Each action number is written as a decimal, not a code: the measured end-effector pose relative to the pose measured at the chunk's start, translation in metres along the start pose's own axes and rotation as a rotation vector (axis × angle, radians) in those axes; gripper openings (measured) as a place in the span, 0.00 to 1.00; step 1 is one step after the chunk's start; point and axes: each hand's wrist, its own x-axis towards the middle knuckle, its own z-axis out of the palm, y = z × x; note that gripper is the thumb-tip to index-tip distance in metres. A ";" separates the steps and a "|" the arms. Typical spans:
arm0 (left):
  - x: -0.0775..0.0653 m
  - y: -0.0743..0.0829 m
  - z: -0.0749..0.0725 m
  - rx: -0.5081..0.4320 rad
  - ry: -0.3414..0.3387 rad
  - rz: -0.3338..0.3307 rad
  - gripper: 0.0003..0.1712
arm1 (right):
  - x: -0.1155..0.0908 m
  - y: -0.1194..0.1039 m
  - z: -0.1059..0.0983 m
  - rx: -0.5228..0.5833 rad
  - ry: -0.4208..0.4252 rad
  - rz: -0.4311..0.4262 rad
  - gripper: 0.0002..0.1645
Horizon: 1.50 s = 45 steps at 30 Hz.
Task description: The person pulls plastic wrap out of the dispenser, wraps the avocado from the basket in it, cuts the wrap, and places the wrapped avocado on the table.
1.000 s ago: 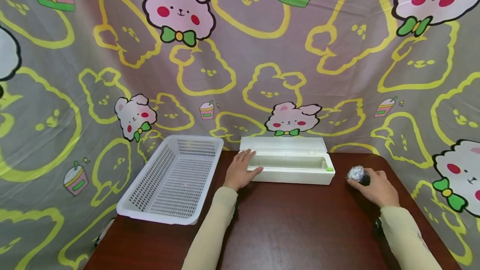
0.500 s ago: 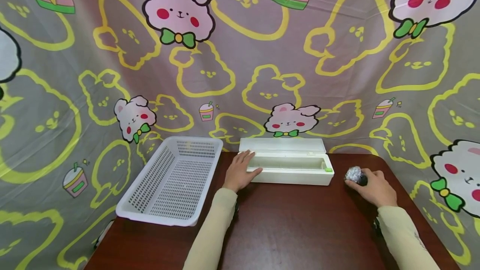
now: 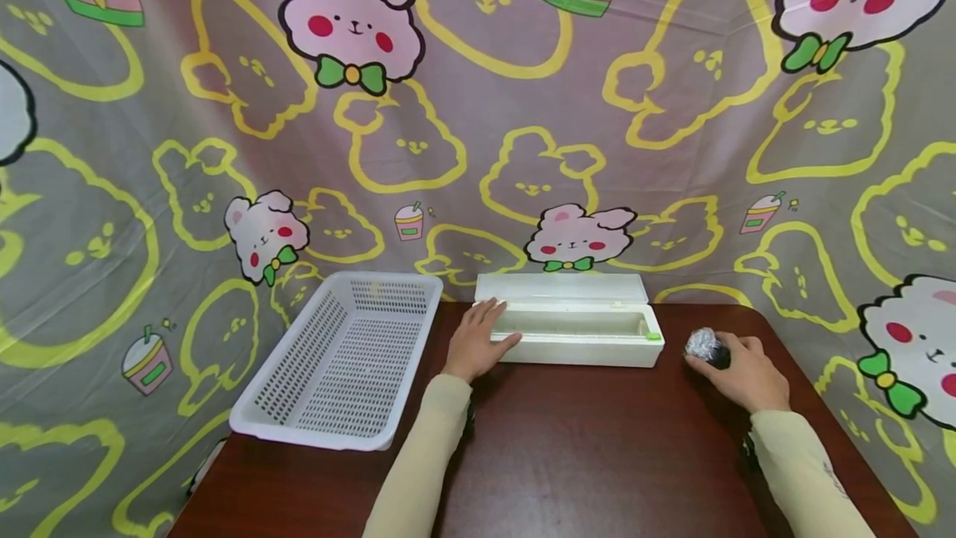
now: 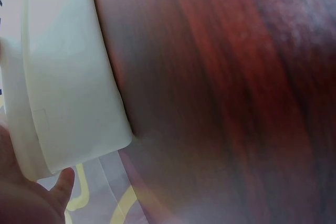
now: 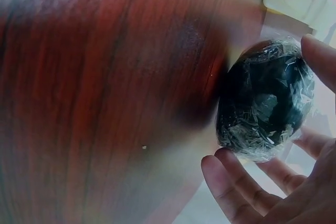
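A long white box lies at the back middle of the table, its lid raised behind it. A small green piece sits at the right end of its rim. My left hand rests on the box's left end, fingers over the top, thumb toward the front; in the left wrist view only part of that hand shows. To the right of the box, my right hand holds a dark round thing wrapped in clear film between thumb and fingers. Its underside is hidden in the head view.
A white perforated plastic basket stands on the left of the dark red wooden table. Behind everything hangs a patterned cloth, close to the table's back edge.
My right hand and the wrapped round thing have shifted very slightly left. My left hand stays on the box, and the lid remains raised.
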 end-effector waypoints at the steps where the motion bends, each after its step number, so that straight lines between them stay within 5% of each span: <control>1: 0.000 0.000 0.000 0.001 0.001 0.000 0.43 | 0.000 0.000 0.000 0.002 0.004 -0.003 0.64; 45: 0.002 -0.001 0.001 0.019 -0.003 -0.012 0.44 | 0.005 -0.003 0.004 -0.034 0.019 -0.073 0.58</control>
